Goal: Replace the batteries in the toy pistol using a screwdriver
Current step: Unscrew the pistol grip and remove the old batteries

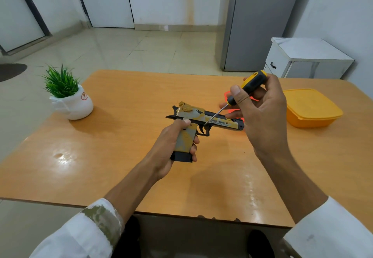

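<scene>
table point(101, 167): glossy orange-brown wooden top that fills the lower half of the view.
grey cabinet point(262, 21): tall unit standing on the tiled floor beyond the table's far right.
white side cabinet point(302, 53): low unit with a dark drawer handle, just right of the grey cabinet.
yellow box point(310, 108): lid on, resting on the table near its right edge.
potted plant point(68, 96): green tuft in a white pot, at the table's far left corner.
right hand point(262, 112): raised near the muzzle end of the toy pistol point(193, 116); thumb and curled fingers pinch the handle of the screwdriver point(249, 86).
left hand point(171, 146): fingers and thumb wrapped round the toy pistol's grip.
toy pistol: yellow and black, held over the middle of the table, grip down, muzzle pointing right.
screwdriver: yellow-and-black handle; thin shaft slopes down to the left, its tip touching the toy pistol's side just above the trigger guard.
</scene>
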